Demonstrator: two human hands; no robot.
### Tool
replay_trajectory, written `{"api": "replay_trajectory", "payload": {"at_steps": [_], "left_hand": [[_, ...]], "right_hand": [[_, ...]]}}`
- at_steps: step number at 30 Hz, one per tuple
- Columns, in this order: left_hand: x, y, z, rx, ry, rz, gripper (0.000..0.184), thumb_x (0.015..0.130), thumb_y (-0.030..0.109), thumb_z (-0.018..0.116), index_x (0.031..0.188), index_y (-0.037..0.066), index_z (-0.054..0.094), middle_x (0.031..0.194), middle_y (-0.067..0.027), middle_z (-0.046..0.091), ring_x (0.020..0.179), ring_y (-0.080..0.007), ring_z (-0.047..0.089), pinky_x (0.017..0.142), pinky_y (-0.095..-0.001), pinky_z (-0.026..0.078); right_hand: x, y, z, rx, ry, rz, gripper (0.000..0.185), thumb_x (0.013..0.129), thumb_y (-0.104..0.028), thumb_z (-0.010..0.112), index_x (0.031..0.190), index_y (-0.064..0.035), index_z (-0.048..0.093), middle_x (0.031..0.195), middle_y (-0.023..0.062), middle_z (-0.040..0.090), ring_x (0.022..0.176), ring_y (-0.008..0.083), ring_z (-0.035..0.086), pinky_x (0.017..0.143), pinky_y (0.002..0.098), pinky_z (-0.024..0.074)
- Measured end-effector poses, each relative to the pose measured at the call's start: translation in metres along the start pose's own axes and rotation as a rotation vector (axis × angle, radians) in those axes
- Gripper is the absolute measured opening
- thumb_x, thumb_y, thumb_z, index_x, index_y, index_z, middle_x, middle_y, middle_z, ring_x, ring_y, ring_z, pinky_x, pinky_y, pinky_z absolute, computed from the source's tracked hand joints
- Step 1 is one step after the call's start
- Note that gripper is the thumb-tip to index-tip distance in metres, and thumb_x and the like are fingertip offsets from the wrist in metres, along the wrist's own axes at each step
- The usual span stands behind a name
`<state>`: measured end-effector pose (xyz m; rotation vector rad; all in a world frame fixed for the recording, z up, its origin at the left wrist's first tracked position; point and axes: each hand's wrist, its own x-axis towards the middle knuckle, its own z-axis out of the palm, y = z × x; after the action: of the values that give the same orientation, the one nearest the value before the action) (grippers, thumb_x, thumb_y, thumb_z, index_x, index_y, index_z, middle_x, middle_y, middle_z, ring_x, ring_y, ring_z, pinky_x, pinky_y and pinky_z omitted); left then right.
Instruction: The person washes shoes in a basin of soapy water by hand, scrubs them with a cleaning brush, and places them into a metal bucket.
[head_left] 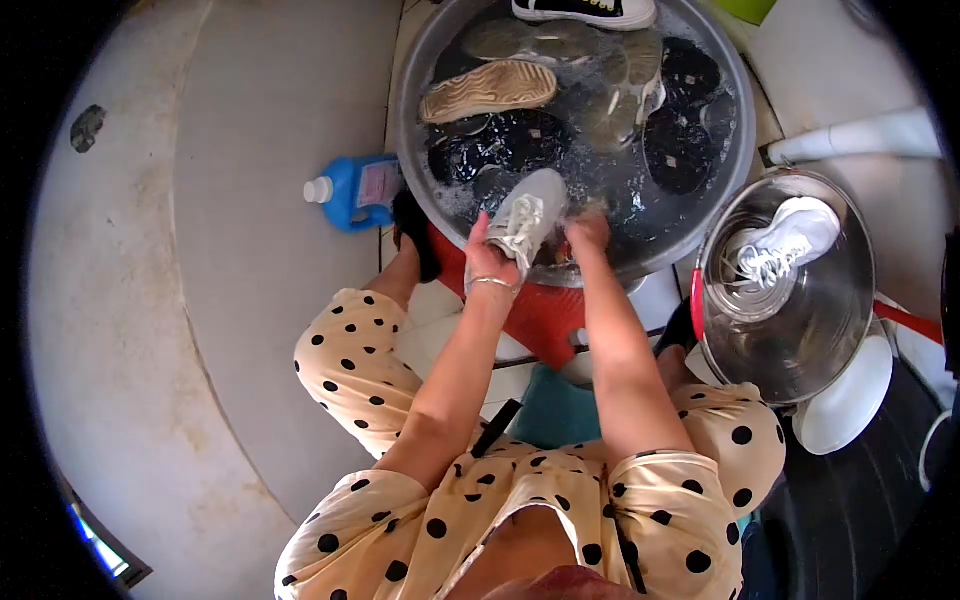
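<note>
Shoes (490, 92) lie in the basin (410, 115); at its near side, the left hand (487, 262) holds one shoe (540, 200), with the right hand (588, 234) to its right. A bottle (346, 200) sits left, a pot (805, 350) containing another shoe (805, 232) right.

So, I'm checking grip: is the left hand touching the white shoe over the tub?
Touching: the head view shows the left hand holding the white shoe toward its heel.
</note>
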<state>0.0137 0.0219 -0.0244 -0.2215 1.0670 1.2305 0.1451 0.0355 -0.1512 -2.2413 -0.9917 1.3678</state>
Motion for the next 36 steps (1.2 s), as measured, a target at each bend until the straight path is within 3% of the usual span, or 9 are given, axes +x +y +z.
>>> {"api": "replay_trajectory", "payload": {"at_steps": [3,4,9,12,16,20,24,32,36], "left_hand": [[-0.001,0.006,0.005,-0.015,0.025,-0.023,0.071,0.089,0.046,0.054,0.134,-0.008,0.042,0.135,-0.0215,0.049,0.123,-0.0378,0.048,0.107,-0.0476,0.035],[0.0,0.006,0.002,-0.038,0.006,-0.039,0.071,0.088,0.046,0.054,0.134,-0.008,0.042,0.135,-0.0216,0.049,0.122,-0.0378,0.049,0.106,-0.0475,0.036],[0.014,0.006,-0.012,-0.058,-0.044,-0.124,0.076,0.084,0.05,0.06,0.133,-0.006,0.044,0.132,-0.0198,0.052,0.119,-0.0376,0.052,0.104,-0.048,0.039],[0.012,0.006,-0.004,-0.013,0.028,-0.101,0.075,0.084,0.051,0.058,0.132,-0.005,0.045,0.133,-0.0196,0.052,0.118,-0.0375,0.052,0.104,-0.0477,0.039],[0.018,0.003,0.005,0.118,0.167,-0.014,0.069,0.087,0.053,0.051,0.129,-0.002,0.05,0.129,-0.017,0.056,0.117,-0.0346,0.054,0.103,-0.0462,0.04],[0.017,0.004,-0.008,-0.071,-0.19,-0.253,0.062,0.095,0.049,0.038,0.129,0.0,0.05,0.128,-0.016,0.056,0.116,-0.0329,0.054,0.105,-0.0428,0.039],[0.014,-0.017,-0.005,0.09,-0.2,-0.225,0.059,0.095,0.045,0.042,0.132,-0.002,0.048,0.131,-0.0162,0.055,0.119,-0.0317,0.053,0.107,-0.0426,0.036],[0.018,-0.017,-0.005,0.108,-0.011,-0.103,0.054,0.094,0.053,0.042,0.114,0.005,0.058,0.115,-0.0133,0.062,0.11,-0.0299,0.057,0.101,-0.0431,0.04],[0.022,0.006,-0.02,-0.08,-0.118,-0.221,0.066,0.095,0.054,0.036,0.128,-0.001,0.048,0.127,-0.0188,0.056,0.117,-0.0353,0.053,0.106,-0.047,0.036]], "right_hand": [[0.028,0.0,-0.008,-0.089,-0.246,-0.005,0.034,0.079,-0.02,0.059,0.103,0.003,0.063,0.099,0.0246,0.066,0.1,0.0408,0.062,0.084,0.0466,0.0506],[0.022,-0.012,-0.039,0.135,-0.469,0.29,0.034,0.081,-0.022,0.059,0.105,0.0018,0.063,0.102,0.0235,0.066,0.1,0.0399,0.063,0.084,0.0469,0.0506],[0.007,-0.003,-0.059,-0.032,0.151,0.053,0.038,0.089,-0.036,0.055,0.099,-0.0005,0.066,0.098,0.026,0.066,0.094,0.0431,0.063,0.08,0.0489,0.05],[-0.019,-0.042,-0.05,0.028,-0.052,-0.142,0.075,0.093,-0.062,0.029,0.086,0.0015,0.069,0.092,0.0297,0.064,0.091,0.046,0.062,0.08,0.0521,0.0479],[-0.087,-0.087,-0.035,-0.35,-0.306,-0.379,0.066,0.098,-0.049,0.026,0.091,0.0002,0.07,0.093,0.0261,0.066,0.093,0.044,0.064,0.086,0.0499,0.0485],[-0.056,-0.073,-0.032,-0.516,-0.156,-0.339,0.056,0.1,-0.039,0.029,0.086,-0.0058,0.071,0.091,0.0215,0.069,0.084,0.0382,0.068,0.077,0.0487,0.0537],[-0.013,-0.059,-0.053,-0.593,0.004,-0.155,0.041,0.099,-0.025,0.035,0.09,-0.0084,0.071,0.09,0.0186,0.07,0.083,0.0359,0.069,0.072,0.0438,0.0559],[-0.095,-0.085,-0.04,-0.321,-0.166,-0.303,0.049,0.097,-0.035,0.037,0.084,-0.0003,0.069,0.086,0.0247,0.067,0.082,0.0412,0.067,0.074,0.0497,0.053],[-0.061,-0.074,-0.028,-0.441,-0.119,-0.384,0.047,0.098,-0.032,0.036,0.084,-0.0021,0.069,0.08,0.0204,0.069,0.076,0.0375,0.069,0.07,0.0474,0.0554]]}}
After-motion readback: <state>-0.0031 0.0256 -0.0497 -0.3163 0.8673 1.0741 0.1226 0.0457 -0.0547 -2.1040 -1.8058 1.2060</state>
